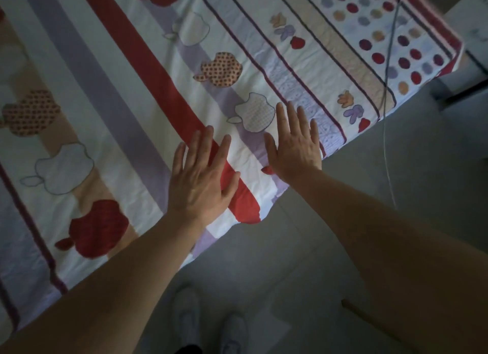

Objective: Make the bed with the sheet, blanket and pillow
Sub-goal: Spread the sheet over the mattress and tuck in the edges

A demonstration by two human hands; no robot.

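Sheet, striped and printed with apples, lies spread flat over the bed, its near edge bordering the grey floor. We rest our left hand palm down across the red stripe, fingers straight and spread, holding nothing. Our right hand lies equally flat just beside a white apple. White shoes stand below; a thin cord hangs at the right.
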